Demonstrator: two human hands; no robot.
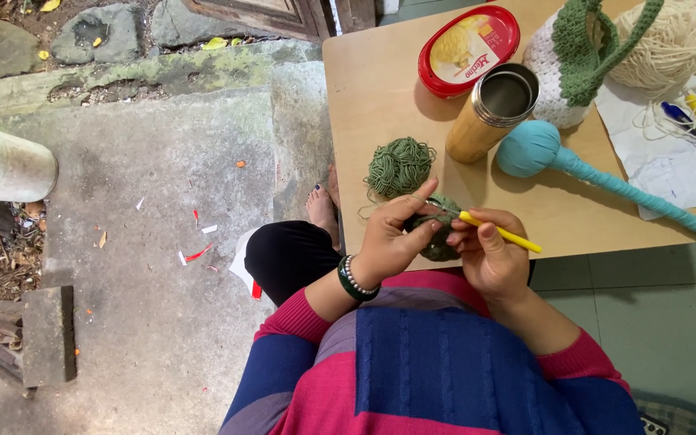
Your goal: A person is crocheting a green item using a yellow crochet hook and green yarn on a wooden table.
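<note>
My left hand (392,238) pinches a small dark green crocheted piece (438,242) at the near edge of the wooden table (364,97). My right hand (489,254) grips a yellow-handled crochet hook (499,232), its metal tip pushed into the piece. A thin green strand runs from the work to a green yarn ball (399,167) lying on the table just beyond my left hand.
Behind the yarn ball stand a metal-rimmed cylindrical tin (493,111), a red-lidded tub (467,48), a teal wrapped club shape (573,165), a white and green crocheted item (569,64), cream yarn (670,44), and pens on paper (686,161). Concrete ground lies left.
</note>
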